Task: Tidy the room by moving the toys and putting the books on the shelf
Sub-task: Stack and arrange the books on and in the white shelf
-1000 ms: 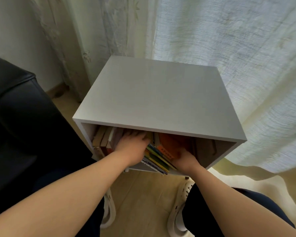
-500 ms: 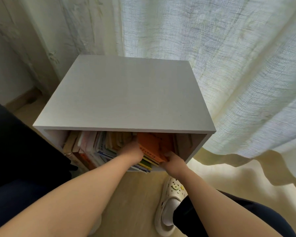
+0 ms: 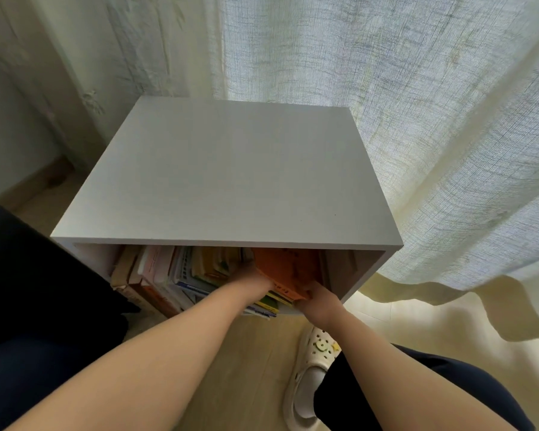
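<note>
We look down on a white shelf (image 3: 224, 181) whose broad top board hides most of the compartment beneath; only the front strip of its inside shows. There a row of books (image 3: 168, 272) stands leaning, spines and page edges towards us, their titles too small and dim to read. At the right end of that row is an orange book (image 3: 288, 270), tilted, its upper part lost in the shadow under the top board, its lower corner sticking out past the front edge of the shelf.

The right hand (image 3: 319, 301) holds that lower corner, thumb on the cover and fingers curled beneath it, though the fingertips themselves are out of sight. The left hand (image 3: 249, 283) reaches in just left of the orange book, touching its edge; its fingers disappear between the books, so we cannot tell whether they grip anything or lie flat.

Behind and to the right of the shelf hangs a pale curtain (image 3: 417, 119), its hem pooling on the wooden floor (image 3: 237, 368). Below the right forearm we see a white clog (image 3: 308, 377) on a foot, partly covered by a dark trouser leg (image 3: 417, 387). On the left a dark shape (image 3: 28, 275) is cut off by the frame edge, and we cannot make out what it is.
</note>
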{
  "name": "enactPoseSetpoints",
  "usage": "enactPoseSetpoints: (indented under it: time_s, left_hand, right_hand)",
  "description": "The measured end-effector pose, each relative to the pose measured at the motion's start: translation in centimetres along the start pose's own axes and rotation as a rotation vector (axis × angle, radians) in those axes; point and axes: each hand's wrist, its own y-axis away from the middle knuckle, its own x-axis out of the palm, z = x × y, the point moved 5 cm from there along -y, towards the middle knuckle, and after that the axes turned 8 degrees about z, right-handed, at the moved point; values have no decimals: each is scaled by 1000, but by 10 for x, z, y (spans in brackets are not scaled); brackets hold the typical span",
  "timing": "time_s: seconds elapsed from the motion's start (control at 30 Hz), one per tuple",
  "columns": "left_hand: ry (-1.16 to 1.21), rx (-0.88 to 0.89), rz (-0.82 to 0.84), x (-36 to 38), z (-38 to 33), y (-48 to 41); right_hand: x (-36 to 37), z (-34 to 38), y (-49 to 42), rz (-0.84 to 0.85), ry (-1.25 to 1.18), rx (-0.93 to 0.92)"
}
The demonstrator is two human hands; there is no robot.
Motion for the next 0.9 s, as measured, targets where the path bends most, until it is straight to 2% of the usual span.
enactPoseSetpoints:
  time_s: [0.13, 0.33, 0.5, 0.6, 0.67, 0.77, 0.83, 0.9]
  left_hand:
    - [124, -32, -66, 5, 5, -5]
    - [486, -177, -208, 3, 19, -12]
    - [330, -314, -425, -2, 24, -14]
    - [466, -286, -540, 6, 26, -18]
    - [585, -270, -519, 13, 23, -22]
    - [766, -316, -345, 21, 16, -33]
    - [800, -363, -228, 23, 14, -35]
    - [783, -382, -192, 23, 16, -38]
  right_hand:
    - [0, -1, -1, -1, -4, -2]
    - [0, -5, -3, 5, -6, -11]
    - [-1, -12, -4, 7, -29, 7]
    - [-2, -20, -6, -10, -59, 21]
    - [-3, -24, -7, -16, -63, 25]
    - [-7, -29, -8, -25, -66, 47]
    - [-9, -32, -7, -20, -90, 57]
    - [-11, -34, -6, -14, -108, 67]
